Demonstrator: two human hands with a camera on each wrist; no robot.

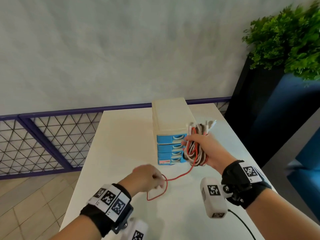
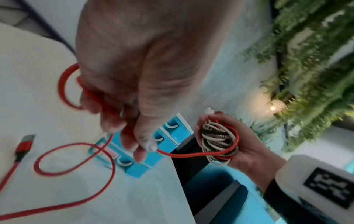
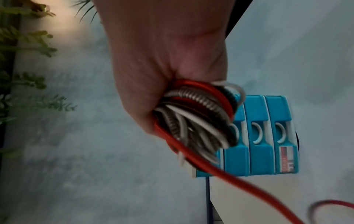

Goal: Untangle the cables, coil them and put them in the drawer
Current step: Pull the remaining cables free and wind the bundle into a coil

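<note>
The right hand (image 1: 206, 149) is closed around a coiled bundle of cables (image 1: 195, 153), white, dark and red, held above the worktop (image 1: 121, 135) just in front of the drawer unit (image 1: 170, 129). The left hand (image 1: 147, 177) pinches the red cable (image 1: 180, 176), which runs slack from the bundle to its fingers (image 2: 134, 136) and then loops loosely on the worktop, its plug (image 2: 25, 145) lying flat. The four blue drawers (image 3: 260, 136) are all shut. A green plant (image 1: 290, 40) stands at the right.
</note>
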